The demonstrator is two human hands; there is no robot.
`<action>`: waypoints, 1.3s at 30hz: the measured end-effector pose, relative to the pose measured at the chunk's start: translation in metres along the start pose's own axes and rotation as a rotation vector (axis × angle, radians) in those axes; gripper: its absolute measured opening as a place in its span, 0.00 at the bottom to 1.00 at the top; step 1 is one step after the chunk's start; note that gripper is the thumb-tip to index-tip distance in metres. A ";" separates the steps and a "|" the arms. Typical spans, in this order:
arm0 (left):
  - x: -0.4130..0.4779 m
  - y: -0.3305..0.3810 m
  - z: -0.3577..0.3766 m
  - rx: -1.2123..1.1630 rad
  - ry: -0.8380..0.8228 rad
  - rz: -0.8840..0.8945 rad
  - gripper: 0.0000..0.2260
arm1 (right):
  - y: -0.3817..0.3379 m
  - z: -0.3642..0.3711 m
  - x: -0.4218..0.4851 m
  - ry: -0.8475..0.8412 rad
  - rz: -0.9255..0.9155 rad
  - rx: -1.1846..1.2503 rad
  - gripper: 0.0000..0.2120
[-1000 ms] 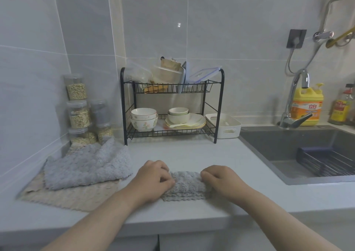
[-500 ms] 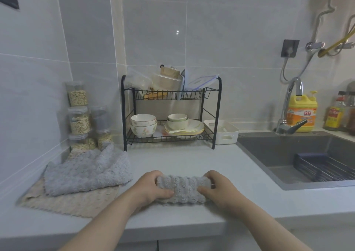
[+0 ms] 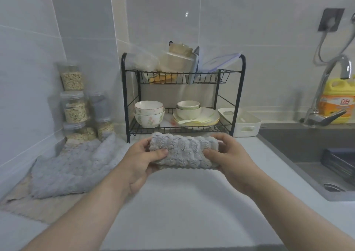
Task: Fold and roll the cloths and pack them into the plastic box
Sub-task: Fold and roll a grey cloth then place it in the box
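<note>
Rolled grey cloth (image 3: 182,151) lies crosswise between both hands, held up off the white surface (image 3: 182,202) in front of the black dish rack (image 3: 238,97). Its ribbed pile runs in bands across the roll. The left hand (image 3: 142,160) grips the roll's left end, thumb pressed on the near side and fingers (image 3: 146,141) curled over the far side. The right hand (image 3: 230,158) grips the right end the same way, thumb in front and the other fingers wrapped behind. The white plastic box (image 3: 244,122) stands on the surface just right of the rack, between it and the sink (image 3: 307,151), well apart from the roll; what lies inside it is too small to make out. To the left, an unfolded grey cloth (image 3: 76,166) lies rumpled on top of a beige cloth (image 3: 38,208), both against the tiled wall. Behind them, clear jars (image 3: 74,106) of grain are stacked in the corner. The rack's lower shelf holds stacked bowls (image 3: 148,114) and plates. A yellow detergent bottle (image 3: 338,101) stands behind the tap (image 3: 326,89).
</note>
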State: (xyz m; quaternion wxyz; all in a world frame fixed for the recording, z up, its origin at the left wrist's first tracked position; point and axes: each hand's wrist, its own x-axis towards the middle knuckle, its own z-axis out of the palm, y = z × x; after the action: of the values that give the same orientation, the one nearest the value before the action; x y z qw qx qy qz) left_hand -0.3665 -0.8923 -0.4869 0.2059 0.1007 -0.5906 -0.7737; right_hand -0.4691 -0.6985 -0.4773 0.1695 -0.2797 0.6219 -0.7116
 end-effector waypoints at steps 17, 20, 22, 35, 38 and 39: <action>0.108 0.115 0.033 -0.195 0.163 -0.174 0.14 | -0.111 -0.006 0.125 -0.062 0.270 0.140 0.19; 0.110 0.163 0.050 -0.189 0.129 -0.191 0.15 | -0.170 -0.010 0.118 -0.184 0.312 0.054 0.26; 0.110 0.189 0.069 -0.240 0.122 -0.210 0.16 | -0.206 -0.008 0.110 -0.277 0.332 0.019 0.31; 0.069 0.213 0.258 -0.403 -0.429 -0.467 0.18 | -0.307 -0.078 -0.005 0.365 0.139 0.050 0.30; 0.055 0.207 0.308 -0.391 -0.528 -0.474 0.14 | -0.319 -0.103 -0.047 0.522 0.128 -0.051 0.30; 0.048 0.206 0.328 -0.384 -0.569 -0.485 0.15 | -0.324 -0.113 -0.064 0.572 0.118 -0.088 0.30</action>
State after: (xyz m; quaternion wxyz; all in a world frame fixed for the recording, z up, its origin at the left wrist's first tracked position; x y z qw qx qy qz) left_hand -0.4992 -0.6716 -0.1931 -0.1385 -0.0210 -0.4282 -0.8927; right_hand -0.4533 -0.5166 -0.1797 0.0159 -0.0381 0.6897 -0.7230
